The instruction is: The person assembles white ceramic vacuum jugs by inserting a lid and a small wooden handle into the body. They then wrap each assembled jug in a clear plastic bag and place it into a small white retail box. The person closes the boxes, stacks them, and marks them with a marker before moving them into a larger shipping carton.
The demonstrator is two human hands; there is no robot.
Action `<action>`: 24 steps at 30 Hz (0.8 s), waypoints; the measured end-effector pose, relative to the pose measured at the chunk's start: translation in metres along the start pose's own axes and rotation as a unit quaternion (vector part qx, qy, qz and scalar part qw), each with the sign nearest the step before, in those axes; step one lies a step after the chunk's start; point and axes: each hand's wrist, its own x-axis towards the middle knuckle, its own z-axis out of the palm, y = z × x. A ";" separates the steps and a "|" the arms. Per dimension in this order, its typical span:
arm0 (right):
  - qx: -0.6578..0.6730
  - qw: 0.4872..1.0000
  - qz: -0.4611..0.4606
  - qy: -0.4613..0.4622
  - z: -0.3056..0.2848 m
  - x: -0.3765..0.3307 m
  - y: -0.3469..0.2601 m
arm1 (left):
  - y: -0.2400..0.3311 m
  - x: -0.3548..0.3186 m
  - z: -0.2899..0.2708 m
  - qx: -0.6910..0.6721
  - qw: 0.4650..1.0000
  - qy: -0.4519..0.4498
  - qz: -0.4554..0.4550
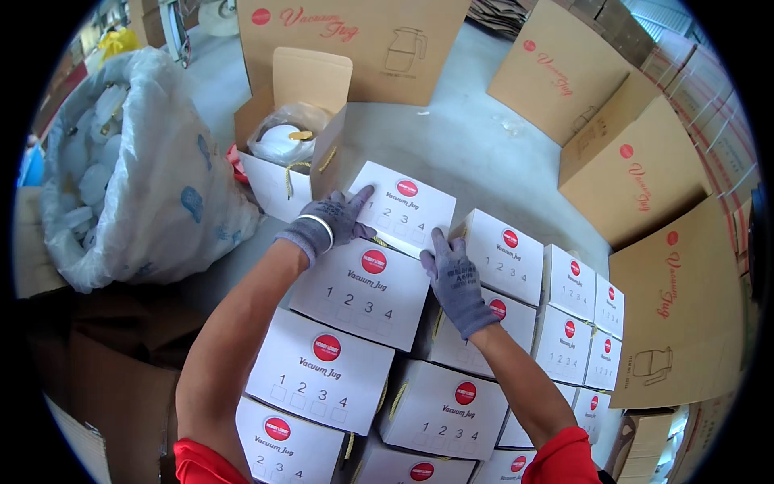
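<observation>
— Concrete floor (484, 153), brown cartons (629, 177) around; where's our white box (401, 208)?
— Far end of the stacked rows; our left hand (330, 222) and right hand (455, 282) press it flat-fingered, gripping nothing, squaring it with its neighbours.

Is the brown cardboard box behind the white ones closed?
No, the brown cardboard box stands with flaps up, showing a white plastic-wrapped jug inside.

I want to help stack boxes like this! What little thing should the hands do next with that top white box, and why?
Probably ease the top white box down and square it with the white boxes below. It sits tilted, its corner jutting past the stack. The left hand presses flat on its near edge, and the right hand rests by its lower corner, so both are placed to nudge it.
</observation>
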 end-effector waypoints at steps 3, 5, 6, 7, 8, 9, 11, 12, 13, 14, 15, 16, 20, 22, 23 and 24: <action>-0.007 1.000 -0.002 -0.006 -0.007 0.003 -0.006 | -0.008 -0.003 0.002 -0.025 0.999 -0.010 0.044; -0.036 0.999 0.004 -0.008 -0.009 0.005 -0.007 | -0.011 -0.001 0.007 -0.045 0.998 -0.001 0.046; -0.064 0.998 0.010 -0.008 -0.004 0.004 -0.007 | -0.010 0.000 0.009 -0.069 0.996 0.008 0.053; -0.092 0.996 0.016 -0.007 -0.002 0.003 -0.006 | -0.010 0.001 0.012 -0.092 0.994 0.018 0.059; -0.126 0.991 -0.004 -0.040 -0.006 0.004 -0.009 | -0.009 0.000 0.013 -0.101 0.994 0.027 0.030; -0.160 0.984 -0.025 -0.073 -0.010 0.005 -0.013 | -0.005 -0.001 0.016 -0.109 0.993 0.037 0.001; -0.193 0.971 -0.010 -0.140 -0.023 0.010 -0.023 | 0.008 -0.005 0.019 -0.085 0.994 0.046 -0.048; -0.190 0.966 0.021 -0.173 -0.034 0.020 -0.032 | 0.019 -0.011 0.018 -0.051 0.995 0.049 -0.071; -0.175 0.972 0.012 -0.154 -0.034 0.024 -0.035 | 0.027 -0.017 0.016 -0.017 0.994 0.051 -0.095; -0.160 0.978 -0.001 -0.133 -0.036 0.029 -0.042 | 0.026 -0.019 0.022 0.011 0.991 0.072 -0.111; -0.136 0.988 -0.048 -0.058 -0.029 0.032 -0.037 | 0.028 -0.020 0.021 0.011 0.991 0.076 -0.108; -0.109 0.989 -0.096 0.017 -0.020 0.035 -0.032 | 0.029 -0.021 0.020 0.011 0.991 0.080 -0.106; -0.109 0.990 -0.076 0.055 0.035 0.021 -0.025 | 0.030 -0.015 0.019 -0.043 0.993 0.084 -0.065; -0.104 0.991 -0.078 0.041 0.039 0.023 -0.027 | 0.016 -0.016 0.022 -0.117 0.988 0.086 -0.045; -0.103 0.991 -0.081 0.039 0.037 0.027 -0.028 | 0.003 -0.014 0.025 -0.165 0.981 0.100 -0.034; -0.097 0.992 -0.078 0.004 0.034 0.028 -0.028 | -0.006 -0.014 0.027 -0.214 0.970 0.111 -0.024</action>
